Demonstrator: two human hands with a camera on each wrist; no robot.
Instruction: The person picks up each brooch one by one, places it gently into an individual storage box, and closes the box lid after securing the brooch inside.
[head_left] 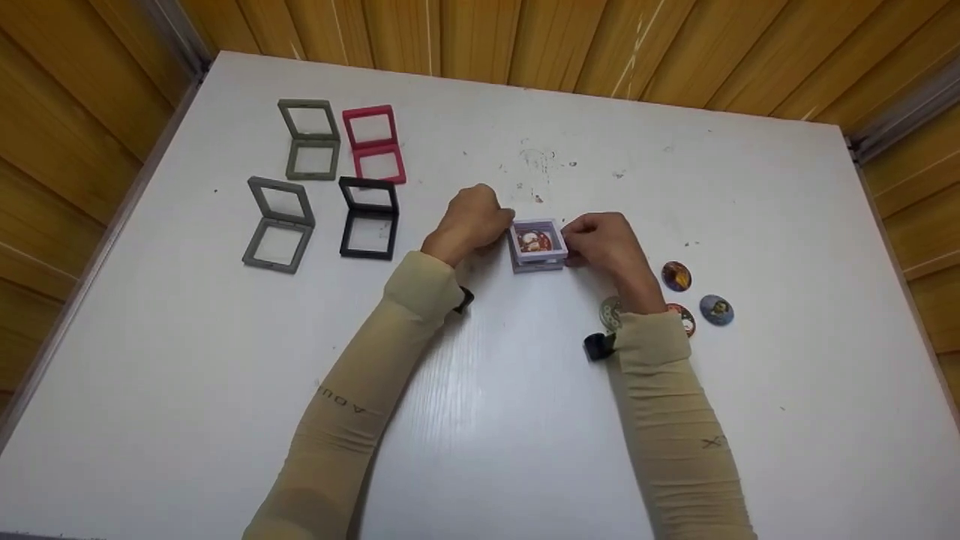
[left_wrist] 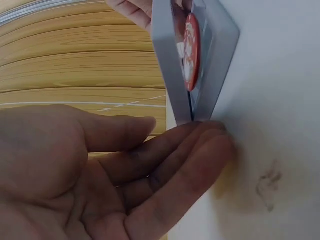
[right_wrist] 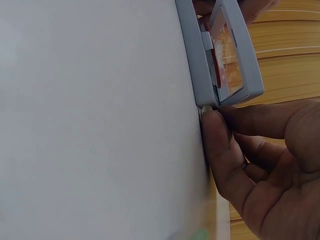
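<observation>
A pale lilac square display case [head_left: 538, 244] stands on the white table, its lid [right_wrist: 239, 50] tilted partway over the base. Inside lies a red round badge [left_wrist: 191, 52] with a white figure. At the case's left side, my left hand [head_left: 472, 221] touches the edge with bent fingertips [left_wrist: 220, 137]; the thumb stays apart from it. On the opposite side my right hand [head_left: 606, 241] pinches the base's corner between thumb and fingers. Near the right wrist lie several round badges, among them a blue one [head_left: 717, 310] and a dark orange one [head_left: 676, 276].
Several display cases stand unfolded at the back left: olive green [head_left: 313, 138], red [head_left: 376, 142], grey [head_left: 301, 240] and black [head_left: 391, 238]. A green badge [head_left: 610, 313] and a red one [head_left: 684, 319] are partly hidden by the right arm. Wooden walls border the table [head_left: 480, 450].
</observation>
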